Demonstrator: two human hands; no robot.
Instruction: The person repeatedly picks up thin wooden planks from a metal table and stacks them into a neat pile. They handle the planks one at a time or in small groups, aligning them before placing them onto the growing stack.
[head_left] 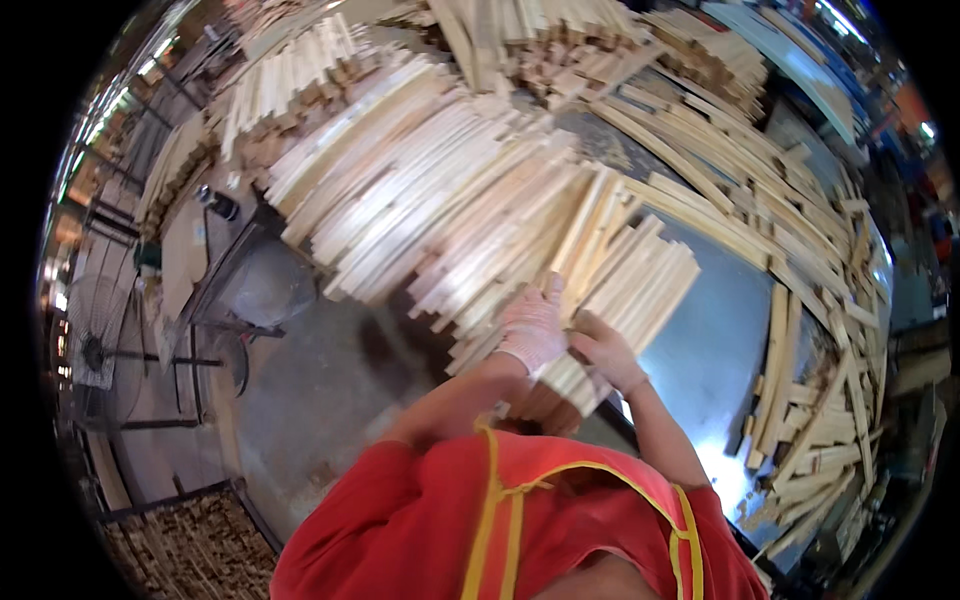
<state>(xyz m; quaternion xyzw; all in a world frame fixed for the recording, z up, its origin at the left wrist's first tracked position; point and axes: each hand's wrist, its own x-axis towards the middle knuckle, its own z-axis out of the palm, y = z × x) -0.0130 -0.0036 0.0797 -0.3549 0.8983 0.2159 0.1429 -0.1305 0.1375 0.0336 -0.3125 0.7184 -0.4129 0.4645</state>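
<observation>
My left hand (pixel 532 325), in a pale glove, lies on the near ends of a bundle of light wooden slats (pixel 625 280). My bare right hand (pixel 605 352) grips the same bundle from the right at its near end. The slats fan out away from me over a shiny metal table (pixel 715 340). A large heap of similar slats (pixel 420 190) lies just left of the bundle, touching it.
More slat piles (pixel 720 150) cover the far and right sides of the table, with loose pieces (pixel 810 420) at the right. A floor fan (pixel 95 350) stands at the left on the concrete floor (pixel 320 400). A crate of small wood offcuts (pixel 190 550) sits lower left.
</observation>
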